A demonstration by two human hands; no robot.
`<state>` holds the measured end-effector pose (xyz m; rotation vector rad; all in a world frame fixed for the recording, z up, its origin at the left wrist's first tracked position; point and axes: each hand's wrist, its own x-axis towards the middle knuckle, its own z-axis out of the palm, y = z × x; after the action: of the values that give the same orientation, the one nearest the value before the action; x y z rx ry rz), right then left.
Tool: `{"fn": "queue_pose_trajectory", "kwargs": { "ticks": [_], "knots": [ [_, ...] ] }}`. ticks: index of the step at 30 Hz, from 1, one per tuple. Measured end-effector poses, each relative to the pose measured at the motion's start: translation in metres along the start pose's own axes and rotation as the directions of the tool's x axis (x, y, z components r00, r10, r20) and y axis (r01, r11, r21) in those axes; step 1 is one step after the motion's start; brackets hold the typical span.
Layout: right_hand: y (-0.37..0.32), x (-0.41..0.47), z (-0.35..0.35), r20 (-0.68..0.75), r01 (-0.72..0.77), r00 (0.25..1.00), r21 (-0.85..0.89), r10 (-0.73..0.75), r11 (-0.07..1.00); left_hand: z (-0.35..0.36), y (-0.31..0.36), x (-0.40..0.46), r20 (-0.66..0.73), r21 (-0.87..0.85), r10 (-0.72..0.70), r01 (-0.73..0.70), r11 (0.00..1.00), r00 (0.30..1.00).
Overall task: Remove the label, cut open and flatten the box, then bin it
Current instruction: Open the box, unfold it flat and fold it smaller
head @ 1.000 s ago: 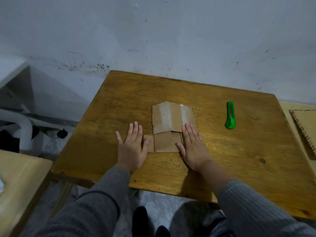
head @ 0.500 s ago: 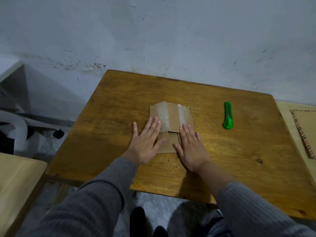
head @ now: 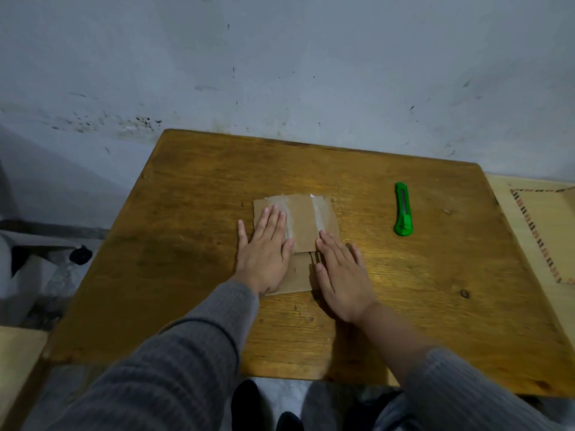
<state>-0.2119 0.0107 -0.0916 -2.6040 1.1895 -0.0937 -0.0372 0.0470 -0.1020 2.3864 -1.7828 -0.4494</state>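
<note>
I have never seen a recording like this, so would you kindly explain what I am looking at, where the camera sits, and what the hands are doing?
There is no machine here: a person wears a camera on the head, so the picture looks forward and down over their own grey sleeves. Both hands lie flat with straight fingers. The left hand presses on a flattened cardboard box, which lies on a wooden table and carries strips of clear tape. The right hand rests beside it, fingertips on the box's right edge. Neither hand grips anything. A green utility knife lies untouched further right. At the right edge lies a mat with a patterned border, on a paler surface.
</note>
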Motion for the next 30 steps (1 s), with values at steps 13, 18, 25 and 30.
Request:
{"fn": "queue_pose_trajectory", "kwargs": {
  "ticks": [13, 18, 25, 30],
  "knots": [
    [0.003, 0.045, 0.006, 0.075, 0.017, 0.997, -0.036, -0.014, 0.999, 0.001, 0.0, 0.001, -0.011, 0.053, 0.019, -0.019, 0.998, 1.0],
    [0.0, 0.045, 0.01, 0.056, -0.007, 0.998, -0.058, 0.011, 0.998, 0.001, 0.001, -0.001, -0.018, 0.025, 0.013, -0.012, 1.0, 1.0],
    [0.001, 0.045, 0.015, 0.022, -0.023, 0.999, -0.057, 0.024, 0.998, 0.001, 0.006, 0.001, -0.004, 0.069, -0.023, 0.023, 0.997, 1.0],
    [-0.001, 0.047, 0.008, 0.025, -0.097, 0.995, 0.102, 0.095, 0.99, 0.004, 0.007, -0.002, -0.061, 0.05, -0.098, 0.102, 0.994, 0.993]
  ]
}}
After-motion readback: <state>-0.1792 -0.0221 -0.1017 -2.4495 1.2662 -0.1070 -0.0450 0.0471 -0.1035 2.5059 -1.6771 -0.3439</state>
